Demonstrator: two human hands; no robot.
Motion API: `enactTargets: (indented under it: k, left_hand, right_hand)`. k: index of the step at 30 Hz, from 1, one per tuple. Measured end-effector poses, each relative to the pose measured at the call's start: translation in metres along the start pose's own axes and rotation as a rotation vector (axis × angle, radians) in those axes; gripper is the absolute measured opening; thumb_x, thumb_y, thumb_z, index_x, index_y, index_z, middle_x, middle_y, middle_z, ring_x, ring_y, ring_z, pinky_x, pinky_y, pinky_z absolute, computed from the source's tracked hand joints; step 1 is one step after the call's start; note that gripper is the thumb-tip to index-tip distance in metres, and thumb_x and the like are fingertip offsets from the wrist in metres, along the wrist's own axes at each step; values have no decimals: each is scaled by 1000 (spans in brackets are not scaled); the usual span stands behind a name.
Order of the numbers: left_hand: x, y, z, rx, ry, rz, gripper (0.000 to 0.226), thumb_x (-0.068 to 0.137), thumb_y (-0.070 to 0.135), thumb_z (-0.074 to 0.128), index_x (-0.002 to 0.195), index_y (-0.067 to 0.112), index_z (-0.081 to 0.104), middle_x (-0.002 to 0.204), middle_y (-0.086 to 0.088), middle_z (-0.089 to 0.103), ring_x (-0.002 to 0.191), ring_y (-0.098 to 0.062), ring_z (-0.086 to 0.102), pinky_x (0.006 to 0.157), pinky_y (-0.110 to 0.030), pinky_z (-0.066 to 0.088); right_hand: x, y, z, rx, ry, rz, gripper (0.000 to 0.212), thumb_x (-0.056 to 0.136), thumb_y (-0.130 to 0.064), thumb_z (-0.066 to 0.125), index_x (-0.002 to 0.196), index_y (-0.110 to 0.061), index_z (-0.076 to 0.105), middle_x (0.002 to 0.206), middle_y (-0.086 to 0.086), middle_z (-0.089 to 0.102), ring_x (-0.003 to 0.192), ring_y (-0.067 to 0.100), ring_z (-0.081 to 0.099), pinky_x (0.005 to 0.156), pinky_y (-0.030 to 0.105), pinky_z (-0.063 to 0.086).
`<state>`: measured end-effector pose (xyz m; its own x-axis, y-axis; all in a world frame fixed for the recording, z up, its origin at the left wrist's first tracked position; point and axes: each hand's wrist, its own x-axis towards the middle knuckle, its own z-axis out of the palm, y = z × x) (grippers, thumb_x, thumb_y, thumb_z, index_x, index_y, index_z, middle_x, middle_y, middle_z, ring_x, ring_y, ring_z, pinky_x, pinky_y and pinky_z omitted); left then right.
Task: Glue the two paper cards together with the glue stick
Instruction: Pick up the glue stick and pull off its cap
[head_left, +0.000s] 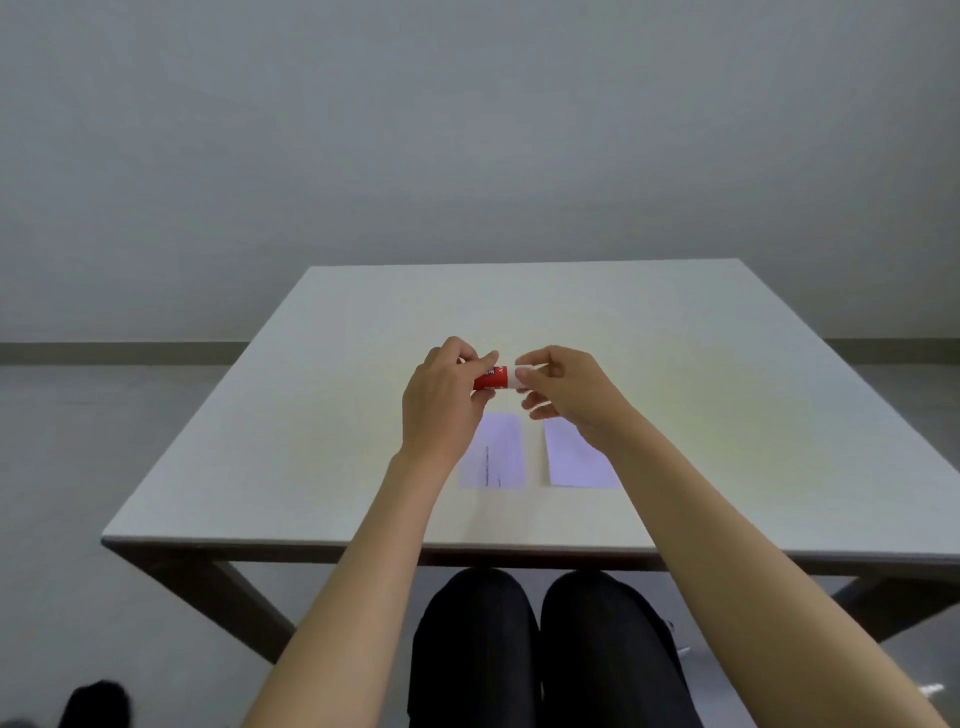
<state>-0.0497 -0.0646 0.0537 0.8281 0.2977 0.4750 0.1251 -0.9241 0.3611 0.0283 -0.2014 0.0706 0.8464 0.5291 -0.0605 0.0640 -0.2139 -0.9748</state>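
Left hand (441, 400) fingers pinching glue stick (491, 379) body above counter (311, 441) middle, right hand (561, 389) fingers pinching its white cap end, cards (498, 452) flat near front edge; pull cap straight off, no twisting sideways.

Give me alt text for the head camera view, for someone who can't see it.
Two bare hands hold a red glue stick sideways above a pale table, the left hand on its body, the right hand at its white end. Two white paper cards lie side by side, apart, on the table below.
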Motion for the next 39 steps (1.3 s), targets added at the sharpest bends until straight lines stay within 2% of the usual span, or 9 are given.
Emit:
enactTargets:
  k: [2, 6, 8, 11, 14, 20, 30, 34, 39]
  left_hand:
    - [-1, 0, 1, 3, -18, -5, 42, 85, 16, 66, 125, 26, 60, 106, 0, 58, 97, -20, 54, 69, -26, 42]
    - [-3, 3, 5, 1, -46, 18, 42, 85, 14, 65, 125, 26, 61, 105, 1, 58, 96, -20, 54, 70, -29, 44]
    - [-4, 1, 6, 11, -46, 11, 41, 85, 14, 65, 125, 26, 61, 105, 1, 58, 97, -20, 55, 71, -28, 44]
    - [-2, -3, 5, 25, -51, 4, 41, 86, 15, 64, 125, 27, 60, 106, 1, 59, 99, -19, 55, 72, -28, 45]
    - [0, 0, 5, 42, -53, 20, 42, 86, 15, 64, 126, 28, 59, 106, 1, 58, 97, -19, 55, 69, -28, 43]
    - [2, -3, 7, 59, -56, 5, 42, 86, 16, 63, 126, 29, 59, 106, 3, 58, 97, -18, 55, 66, -26, 41]
    - [0, -17, 8, -106, -99, -138, 38, 85, 29, 64, 123, 30, 61, 96, 3, 62, 82, -21, 61, 63, -29, 40]
    - [-7, -33, 4, -492, -49, -348, 14, 86, 22, 63, 99, 20, 64, 85, 4, 68, 68, -13, 67, 66, -23, 46]
    - [-9, -29, 2, -741, -3, -450, 12, 86, 19, 63, 82, 29, 62, 82, 11, 73, 81, 0, 67, 72, -14, 46]
  right_hand:
    - [0, 3, -2, 63, -21, 29, 37, 87, -30, 65, 115, -9, 55, 92, 9, 63, 67, 21, 66, 64, 31, 58]
    - [0, 8, -1, -29, 47, 118, 43, 92, -43, 53, 81, -2, 62, 63, 12, 63, 42, 18, 55, 44, 25, 47]
    - [1, 12, -2, -20, -12, 30, 22, 91, -27, 59, 94, -6, 62, 75, 11, 63, 54, 17, 60, 55, 25, 52]
    - [2, 11, -9, 28, -125, 36, 45, 82, -31, 71, 119, -11, 53, 98, 11, 63, 76, 22, 69, 72, 32, 58]
    - [5, 10, -8, -57, -60, 142, 52, 86, -52, 56, 89, -1, 63, 68, 12, 66, 46, 19, 62, 47, 26, 52]
    - [9, 14, -14, 5, -158, 18, 37, 83, -30, 70, 113, -12, 57, 82, 9, 65, 63, 19, 66, 59, 27, 53]
    - [29, 18, -37, 71, 98, -141, 14, 87, -7, 61, 99, -15, 64, 75, 5, 60, 56, 16, 64, 59, 26, 54]
    - [49, 42, -75, -260, 441, -27, 23, 83, -15, 66, 104, -8, 59, 79, 5, 63, 65, 25, 64, 66, 34, 49]
    - [59, 75, -87, -716, 369, -34, 19, 88, -11, 55, 105, -9, 64, 102, 15, 62, 91, 30, 59, 72, 29, 39]
